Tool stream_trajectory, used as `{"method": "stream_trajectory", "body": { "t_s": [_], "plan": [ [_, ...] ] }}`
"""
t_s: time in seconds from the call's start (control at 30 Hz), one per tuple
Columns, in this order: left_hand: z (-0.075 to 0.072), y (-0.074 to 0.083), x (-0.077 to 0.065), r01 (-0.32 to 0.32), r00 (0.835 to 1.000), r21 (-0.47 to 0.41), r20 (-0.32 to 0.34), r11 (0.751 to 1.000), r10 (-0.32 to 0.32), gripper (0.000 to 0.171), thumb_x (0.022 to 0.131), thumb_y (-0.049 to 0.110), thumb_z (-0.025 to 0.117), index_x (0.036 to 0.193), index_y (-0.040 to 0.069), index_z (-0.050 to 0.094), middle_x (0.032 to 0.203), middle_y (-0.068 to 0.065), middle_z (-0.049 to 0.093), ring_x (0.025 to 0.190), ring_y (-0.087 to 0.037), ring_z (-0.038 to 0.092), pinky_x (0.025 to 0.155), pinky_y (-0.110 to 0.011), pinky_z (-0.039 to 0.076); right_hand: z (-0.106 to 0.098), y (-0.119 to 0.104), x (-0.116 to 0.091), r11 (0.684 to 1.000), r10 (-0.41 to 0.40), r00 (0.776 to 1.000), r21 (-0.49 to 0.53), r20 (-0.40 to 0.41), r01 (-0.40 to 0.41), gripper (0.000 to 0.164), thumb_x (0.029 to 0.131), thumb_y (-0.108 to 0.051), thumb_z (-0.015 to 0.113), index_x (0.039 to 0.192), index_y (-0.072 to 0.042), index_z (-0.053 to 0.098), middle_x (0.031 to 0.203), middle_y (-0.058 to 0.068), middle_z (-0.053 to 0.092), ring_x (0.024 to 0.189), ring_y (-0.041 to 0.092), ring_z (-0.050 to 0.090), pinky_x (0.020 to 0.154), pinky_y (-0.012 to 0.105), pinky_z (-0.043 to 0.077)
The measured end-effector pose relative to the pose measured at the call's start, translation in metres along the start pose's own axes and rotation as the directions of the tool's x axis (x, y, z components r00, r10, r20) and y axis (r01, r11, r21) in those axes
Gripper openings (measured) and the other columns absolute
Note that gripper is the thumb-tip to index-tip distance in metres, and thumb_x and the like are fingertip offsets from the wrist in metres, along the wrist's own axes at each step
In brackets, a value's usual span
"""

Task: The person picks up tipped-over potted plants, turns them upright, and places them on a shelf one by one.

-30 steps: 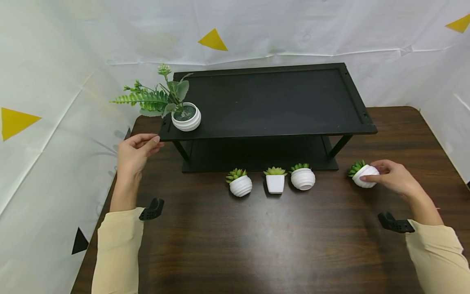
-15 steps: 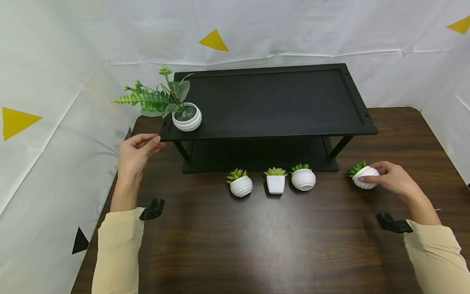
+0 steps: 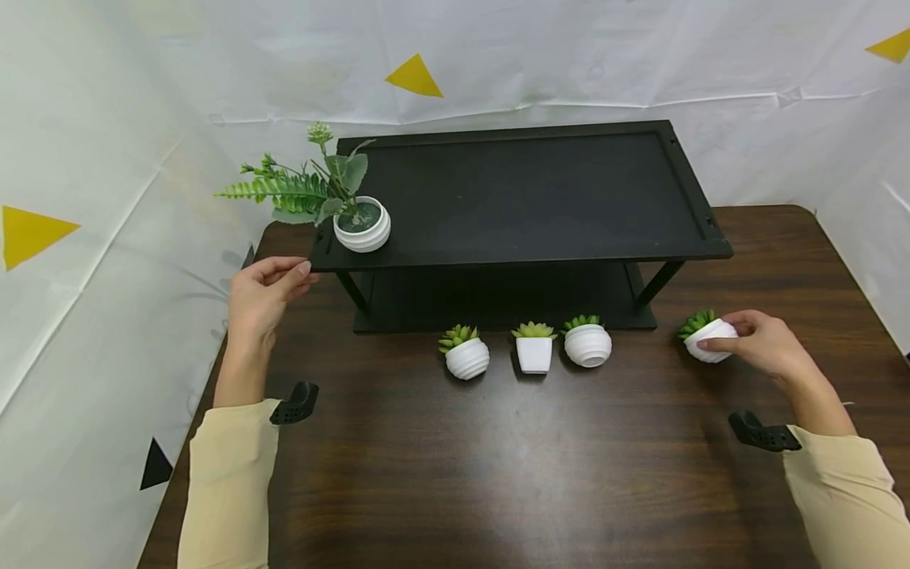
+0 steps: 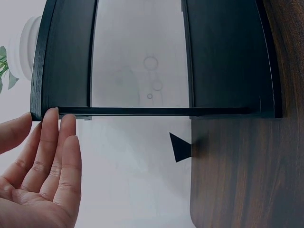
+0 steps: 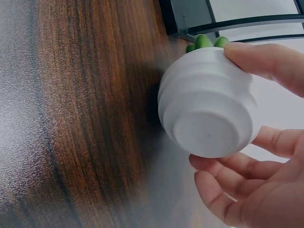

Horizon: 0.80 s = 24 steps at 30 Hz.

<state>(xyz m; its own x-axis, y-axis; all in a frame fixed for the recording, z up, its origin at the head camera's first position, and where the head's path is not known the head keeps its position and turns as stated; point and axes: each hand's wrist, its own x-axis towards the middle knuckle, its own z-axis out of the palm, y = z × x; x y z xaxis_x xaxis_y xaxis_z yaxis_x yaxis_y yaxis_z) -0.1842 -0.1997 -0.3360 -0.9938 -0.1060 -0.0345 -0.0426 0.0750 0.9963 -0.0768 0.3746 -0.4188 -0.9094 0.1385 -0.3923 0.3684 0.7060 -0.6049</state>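
My left hand (image 3: 259, 300) pinches the front left corner of a black two-tier shelf (image 3: 526, 194). In the left wrist view its thumb lies on the outer face of the top board and the fingertips on the other side. Near that corner, a white ribbed pot with a leafy fern-like plant (image 3: 362, 229) stands on the top board. To the right of the shelf, my right hand (image 3: 764, 344) holds a small potted succulent (image 3: 709, 344), tilted with its green leaves pointing left. The right wrist view shows the white pot's (image 5: 209, 95) round base between thumb and fingers.
In front of the shelf, three small succulents lie tipped on the brown table (image 3: 512, 458): a round-potted one (image 3: 467, 359), a square-potted one (image 3: 534, 356) and another round-potted one (image 3: 588, 346). White sheeting (image 3: 498, 63) walls the table at the back and sides.
The succulent in my right hand has shifted very slightly to the right and turned a little. My left hand has stayed at the shelf corner.
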Motion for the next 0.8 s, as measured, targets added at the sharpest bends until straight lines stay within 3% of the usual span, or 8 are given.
{"method": "stream_trajectory", "body": {
  "t_s": [0.27,0.6,0.8],
  "plan": [
    [0.000,0.000,0.001,0.009,1.000,0.008,-0.001,1.000,-0.009,0.019,0.084,0.005,0.066,0.097,-0.008,0.062,0.071,0.001,0.068,0.066,-0.007,0.066,0.064,-0.016,0.053,0.002,0.004,0.000,0.999,-0.013,1.000,0.034,-0.029,0.013,0.074,0.083,-0.034,0.068,0.122,0.018,0.033,0.112,0.032,0.041,0.096,0.039,0.042,0.065,0.030,0.040],
    [0.000,-0.001,0.001,-0.009,1.000,0.001,-0.006,1.000,0.009,0.013,0.083,0.003,0.066,0.093,-0.005,0.064,0.071,0.001,0.067,0.065,-0.007,0.066,0.063,-0.016,0.053,0.005,0.011,0.003,0.996,-0.035,0.998,0.079,-0.051,0.039,0.076,0.083,-0.031,0.069,0.125,0.019,0.029,0.116,0.034,0.039,0.101,0.040,0.043,0.059,0.017,0.041],
    [-0.001,-0.001,0.001,-0.011,1.000,-0.008,-0.005,1.000,0.011,0.012,0.083,0.003,0.067,0.092,-0.004,0.065,0.071,0.001,0.067,0.065,-0.007,0.066,0.063,-0.017,0.053,0.005,0.015,0.001,0.994,-0.022,0.999,0.104,-0.030,0.025,0.078,0.085,-0.030,0.067,0.127,0.020,0.025,0.119,0.036,0.036,0.105,0.043,0.040,0.068,0.028,0.043]
  ]
}}
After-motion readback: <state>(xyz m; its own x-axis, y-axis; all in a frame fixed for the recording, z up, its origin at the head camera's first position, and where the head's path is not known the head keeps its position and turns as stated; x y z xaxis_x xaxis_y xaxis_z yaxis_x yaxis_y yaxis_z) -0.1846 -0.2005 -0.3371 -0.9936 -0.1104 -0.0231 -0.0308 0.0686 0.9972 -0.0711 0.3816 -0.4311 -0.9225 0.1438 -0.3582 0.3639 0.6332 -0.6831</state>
